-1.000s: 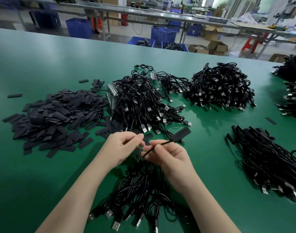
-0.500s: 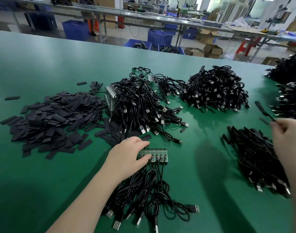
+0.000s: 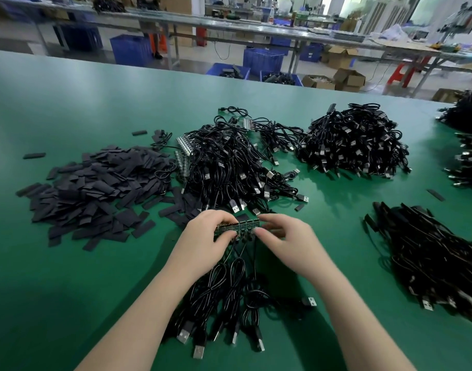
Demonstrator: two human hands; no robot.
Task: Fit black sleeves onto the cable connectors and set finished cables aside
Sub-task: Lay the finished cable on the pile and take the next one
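A green strip of joined circuit boards [image 3: 238, 226] is lifted just above the green table [image 3: 68, 290], with several black USB cables [image 3: 229, 298] trailing from it toward me. My left hand [image 3: 205, 242] grips the strip's left end. My right hand [image 3: 285, 238] pinches its right end. A heap of flat black sleeves [image 3: 95, 188] lies to the left. A pile of sleeved cables [image 3: 438, 258] lies at the right.
A tangle of unsleeved cables with board strips [image 3: 229, 167] sits behind my hands, and another cable heap [image 3: 355, 140] lies farther right. More cable piles [image 3: 467, 151] line the right edge. Blue crates [image 3: 130, 52] and workbenches stand beyond the table.
My right hand laid a sleeved cable on the right pile, then came back to the middle. Both hands now hold the board strip, which my left hand had pressed on the table.
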